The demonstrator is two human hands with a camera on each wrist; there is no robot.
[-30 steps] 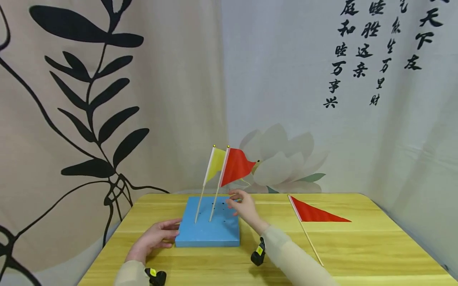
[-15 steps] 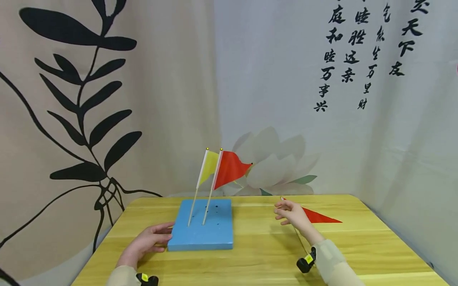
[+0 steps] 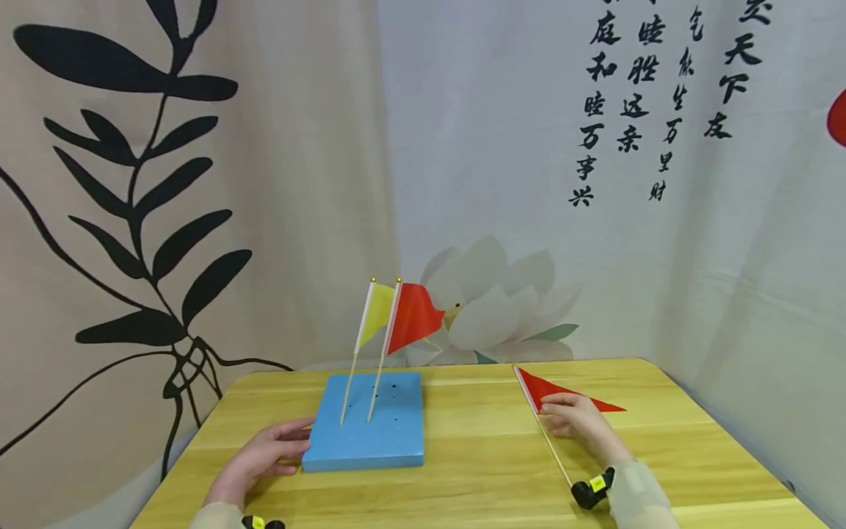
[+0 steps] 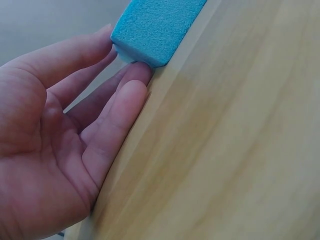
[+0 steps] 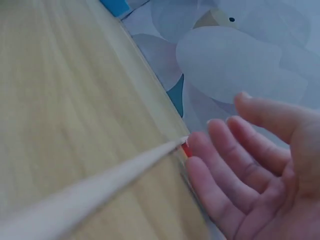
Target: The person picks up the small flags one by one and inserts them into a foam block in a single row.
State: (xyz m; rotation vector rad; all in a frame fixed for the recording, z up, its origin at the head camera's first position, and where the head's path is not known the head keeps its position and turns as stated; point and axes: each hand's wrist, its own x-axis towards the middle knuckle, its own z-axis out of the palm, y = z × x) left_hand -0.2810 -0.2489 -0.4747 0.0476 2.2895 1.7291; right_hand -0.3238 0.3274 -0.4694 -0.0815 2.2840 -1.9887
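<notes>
A blue foam block [image 3: 366,444] with small holes lies on the table. Stuck upright in it, leaning slightly, are a yellow flag [image 3: 377,316] and a red flag [image 3: 413,319] on thin sticks. My left hand [image 3: 264,455] rests against the block's left side, fingertips touching its corner [image 4: 150,37] in the left wrist view. At the right, a long red pennant [image 3: 538,386] lies flat on the table, its stick [image 3: 555,452] pointing toward me. Over it hovers my right hand [image 3: 581,422], fingers loosely bent, thumb apart; in the right wrist view the stick [image 5: 100,190] passes beside the fingertips, not gripped.
The wooden table [image 3: 476,441] has its back edge near a printed curtain [image 3: 317,184] with plant, flower and writing motifs. Bare wood lies between block and pennant. A black wrist camera [image 3: 591,491] sits by the right sleeve, close to the stick's lower end.
My right hand has moved from beside the block rightward to the lying pennant and lowered over it. The left hand stays at the block. The head view has shifted somewhat rightward.
</notes>
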